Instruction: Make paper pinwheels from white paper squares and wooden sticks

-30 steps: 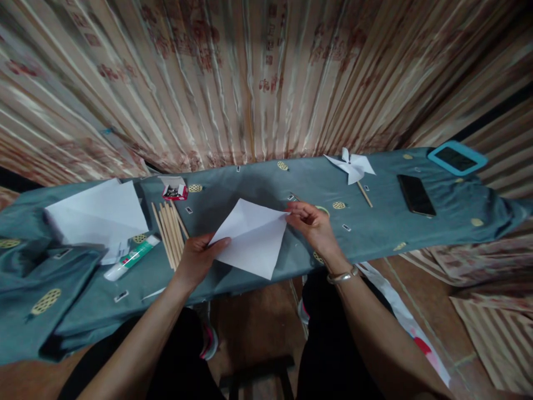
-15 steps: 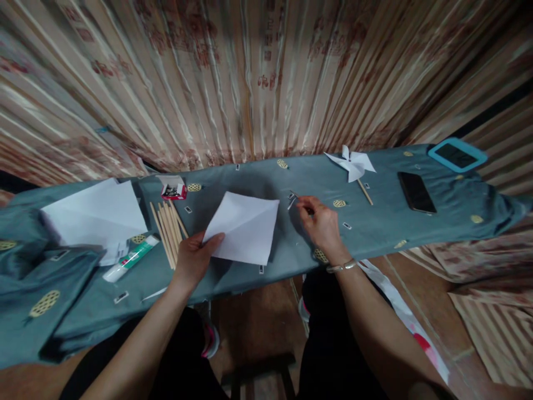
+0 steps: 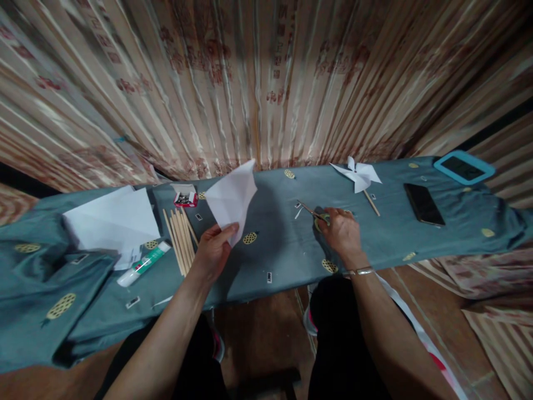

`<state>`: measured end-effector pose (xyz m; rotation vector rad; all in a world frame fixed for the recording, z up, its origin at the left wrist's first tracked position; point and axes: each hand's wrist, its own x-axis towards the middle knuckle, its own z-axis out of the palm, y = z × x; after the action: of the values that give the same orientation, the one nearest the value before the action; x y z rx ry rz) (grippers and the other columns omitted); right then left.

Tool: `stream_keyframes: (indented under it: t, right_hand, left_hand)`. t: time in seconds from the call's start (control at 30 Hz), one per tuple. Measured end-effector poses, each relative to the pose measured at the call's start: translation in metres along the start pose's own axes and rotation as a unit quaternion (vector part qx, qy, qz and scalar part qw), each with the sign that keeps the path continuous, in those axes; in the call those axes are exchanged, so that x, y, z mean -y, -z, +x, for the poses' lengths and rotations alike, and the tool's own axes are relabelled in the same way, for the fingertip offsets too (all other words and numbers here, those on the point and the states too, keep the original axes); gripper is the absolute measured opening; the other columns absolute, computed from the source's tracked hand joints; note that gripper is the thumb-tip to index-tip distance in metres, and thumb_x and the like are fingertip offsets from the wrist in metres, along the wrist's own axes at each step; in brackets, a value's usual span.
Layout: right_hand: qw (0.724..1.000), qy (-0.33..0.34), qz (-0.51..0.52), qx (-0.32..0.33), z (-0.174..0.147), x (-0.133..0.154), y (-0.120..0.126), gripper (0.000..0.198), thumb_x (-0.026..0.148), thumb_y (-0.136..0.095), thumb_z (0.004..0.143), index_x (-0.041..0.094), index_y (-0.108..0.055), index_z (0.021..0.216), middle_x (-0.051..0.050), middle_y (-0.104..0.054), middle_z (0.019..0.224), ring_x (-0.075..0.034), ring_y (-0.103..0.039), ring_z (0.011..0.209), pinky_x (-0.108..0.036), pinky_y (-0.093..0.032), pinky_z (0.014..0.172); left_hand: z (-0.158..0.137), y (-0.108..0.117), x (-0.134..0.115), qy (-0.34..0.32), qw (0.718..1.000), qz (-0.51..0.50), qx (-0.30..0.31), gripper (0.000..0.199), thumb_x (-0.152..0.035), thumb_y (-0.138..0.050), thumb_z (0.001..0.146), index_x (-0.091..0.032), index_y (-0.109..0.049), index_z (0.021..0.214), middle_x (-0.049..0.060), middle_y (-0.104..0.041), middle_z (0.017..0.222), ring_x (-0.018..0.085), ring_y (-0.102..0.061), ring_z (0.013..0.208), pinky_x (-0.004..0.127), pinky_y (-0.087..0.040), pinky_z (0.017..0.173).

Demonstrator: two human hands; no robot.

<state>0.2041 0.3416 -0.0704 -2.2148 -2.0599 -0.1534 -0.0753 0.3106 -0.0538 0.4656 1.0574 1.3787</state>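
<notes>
My left hand (image 3: 215, 249) pinches a creased white sheet of paper (image 3: 231, 197) by its lower corner, thumb on top, and holds it tilted up above the table. My right hand (image 3: 342, 232) is closed round the handles of a pair of scissors (image 3: 311, 211), whose blades point left, low over the cloth. Beside the blade tips lies a thin white paper scrap (image 3: 298, 213). To the right of the scissors rests a white paper pinwheel (image 3: 360, 176) on a wooden stick. Several bare wooden sticks (image 3: 178, 239) lie left of my left hand.
At the left are a stack of white paper (image 3: 110, 219), a glue stick (image 3: 144, 263) and a small red box of metal pins (image 3: 185, 198). A black phone (image 3: 423, 203) and a blue-framed tablet (image 3: 464, 167) lie at the right on the green tablecloth (image 3: 275, 255). A curtain hangs behind.
My left hand has lifted and tilted the paper from nearly flat to upright. The scissors now show more clearly in my right hand. The whole view has shifted slightly.
</notes>
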Motion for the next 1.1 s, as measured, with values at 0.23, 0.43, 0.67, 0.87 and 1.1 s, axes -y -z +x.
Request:
stream_keyframes:
  t: [0.23,0.43,0.67,0.87,1.1]
  right_hand:
    - [0.996,0.001,-0.040,0.077,-0.005,-0.009,0.007,0.028,0.029,-0.057,0.089,0.013,-0.066,0.110,-0.017,-0.074,0.101,-0.027,-0.072,0.087,-0.031,-0.049,0.070]
    - [0.994,0.016,-0.055,0.095,-0.024,-0.005,0.011,0.024,0.021,-0.054,0.088,0.012,-0.066,0.107,-0.017,-0.075,0.092,-0.027,-0.074,0.082,-0.029,-0.048,0.066]
    - [0.991,-0.021,0.064,0.114,-0.027,-0.013,0.012,0.031,0.025,-0.061,0.081,0.016,-0.068,0.110,-0.013,-0.077,0.088,-0.030,-0.074,0.083,-0.034,-0.051,0.069]
    - [0.749,-0.101,0.607,0.244,-0.036,0.001,0.018,0.051,0.035,-0.081,0.063,0.021,-0.069,0.110,-0.007,-0.078,0.090,-0.021,-0.072,0.078,-0.022,-0.048,0.050]
    - [0.502,-0.129,0.777,0.356,-0.062,0.068,0.021,0.041,0.032,-0.091,0.056,0.026,-0.078,0.094,-0.002,-0.077,0.080,-0.013,-0.069,0.069,-0.023,-0.056,0.067]
  left_hand:
    - [0.006,-0.008,-0.002,-0.079,0.997,-0.003,-0.003,0.030,-0.016,-0.086,0.047,-0.017,-0.072,0.074,0.001,-0.075,0.079,0.018,-0.069,0.081,0.029,-0.056,0.076]
    - [0.019,0.000,0.001,-0.130,0.985,0.094,-0.057,0.026,-0.023,-0.084,0.051,-0.014,-0.069,0.071,0.001,-0.069,0.068,0.013,-0.060,0.058,0.022,-0.045,0.048]
    - [0.026,-0.004,-0.003,-0.160,0.977,0.128,-0.066,0.020,-0.029,-0.079,0.058,-0.015,-0.067,0.066,0.001,-0.065,0.062,0.011,-0.054,0.051,0.022,-0.043,0.045]
    - [0.031,-0.008,0.002,-0.159,0.979,0.115,-0.059,0.017,-0.025,-0.077,0.056,-0.015,-0.066,0.065,0.000,-0.065,0.062,0.012,-0.056,0.054,0.022,-0.046,0.050]
    - [0.038,-0.004,0.007,-0.171,0.971,0.148,-0.076,0.016,-0.025,-0.078,0.057,-0.015,-0.065,0.059,-0.001,-0.061,0.055,0.011,-0.052,0.049,0.023,-0.042,0.048]
